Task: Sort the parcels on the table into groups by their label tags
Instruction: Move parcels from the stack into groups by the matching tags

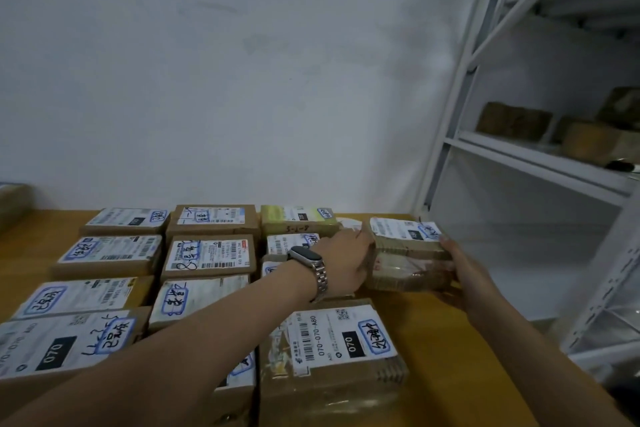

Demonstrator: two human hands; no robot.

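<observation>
I'm gripping one parcel (408,253) from both sides, left hand (346,262) and right hand (465,270), at the counter's (443,340) far right. Next I'd read its tag and place it with matching parcels.

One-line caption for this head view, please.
Left hand and right hand hold a labelled parcel at the table's right end, beside rows of tagged parcels.
</observation>
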